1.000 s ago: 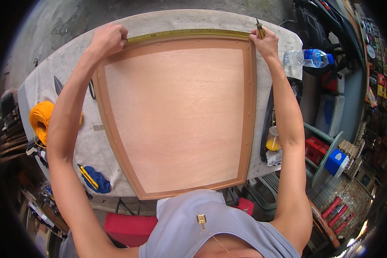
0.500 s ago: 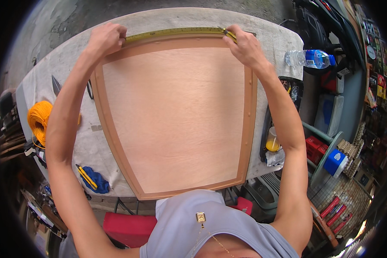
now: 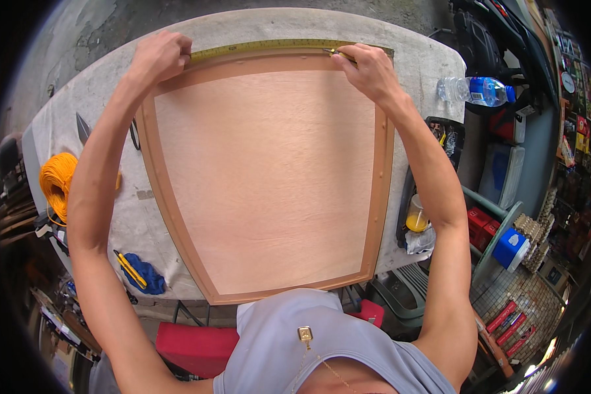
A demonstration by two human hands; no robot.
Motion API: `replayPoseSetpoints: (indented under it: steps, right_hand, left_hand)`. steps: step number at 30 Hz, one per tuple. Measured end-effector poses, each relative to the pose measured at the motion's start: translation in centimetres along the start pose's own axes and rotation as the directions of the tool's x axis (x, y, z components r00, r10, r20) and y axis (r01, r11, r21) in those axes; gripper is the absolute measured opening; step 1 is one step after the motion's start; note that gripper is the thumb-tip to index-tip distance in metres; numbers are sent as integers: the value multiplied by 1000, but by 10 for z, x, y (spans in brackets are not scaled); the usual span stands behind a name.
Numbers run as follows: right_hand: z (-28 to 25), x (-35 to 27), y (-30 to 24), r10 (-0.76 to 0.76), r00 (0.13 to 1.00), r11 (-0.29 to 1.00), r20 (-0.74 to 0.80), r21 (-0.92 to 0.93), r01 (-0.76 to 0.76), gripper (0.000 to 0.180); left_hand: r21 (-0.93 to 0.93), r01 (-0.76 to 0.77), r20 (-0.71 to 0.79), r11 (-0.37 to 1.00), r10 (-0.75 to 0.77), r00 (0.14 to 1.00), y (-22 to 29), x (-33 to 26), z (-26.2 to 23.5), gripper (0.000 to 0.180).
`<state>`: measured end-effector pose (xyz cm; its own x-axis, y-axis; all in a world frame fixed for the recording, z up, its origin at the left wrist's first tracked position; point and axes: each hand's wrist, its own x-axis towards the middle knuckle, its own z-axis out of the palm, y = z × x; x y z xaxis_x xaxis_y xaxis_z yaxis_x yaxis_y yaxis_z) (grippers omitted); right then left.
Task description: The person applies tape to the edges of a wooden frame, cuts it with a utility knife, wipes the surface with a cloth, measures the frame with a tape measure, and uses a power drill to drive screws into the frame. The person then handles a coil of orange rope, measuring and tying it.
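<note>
The pale surface (image 3: 144, 226) bears a framed plywood panel (image 3: 269, 177); left of it, an orange rope coil (image 3: 54, 176); right, a water bottle (image 3: 482, 91).

At upper left, we lose sight of the tape measure (image 3: 262, 45) behind the left hand (image 3: 161, 56); its graduations are too small for us to read. At upper center, the right hand (image 3: 369, 71) conceals the rear of a slim pointed tool (image 3: 335, 52). At left, the left forearm (image 3: 98, 184) masks part of an orange rope coil (image 3: 57, 178). The lower edge crops the grey shirt (image 3: 269, 341).
</note>
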<state>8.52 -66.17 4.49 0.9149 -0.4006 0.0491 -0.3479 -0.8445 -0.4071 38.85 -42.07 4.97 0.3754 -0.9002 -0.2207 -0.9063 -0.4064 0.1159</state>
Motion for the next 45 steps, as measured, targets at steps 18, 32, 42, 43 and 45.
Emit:
replayPoseSetpoints:
  steps: [18,32,42,43,45]
  right_hand:
    - [-27,62,-42,10,903,945,430,-299,132,20]
    - [-50,-227,-99,347,938,794,-20,539,-282,21]
    - [35,-246,-265,172,941,708,293,628,-325,26]
    - [47,-235,-286,118,951,720,286,635,-280,26]
    - [71,-209,-323,41,964,737,264,643,-207,27]
  left_hand:
    - [19,-20,2,1000,20,1000,6,-1,-3,11]
    - [-196,-162,-361,967,83,929,37,-141,-21,121]
    - [-615,148,-572,775,-567,593,42,-399,19,128]
    - [-609,179,-567,773,-582,583,30,-411,21,126]
    - [-598,218,-553,771,-594,585,1,-423,22,123]
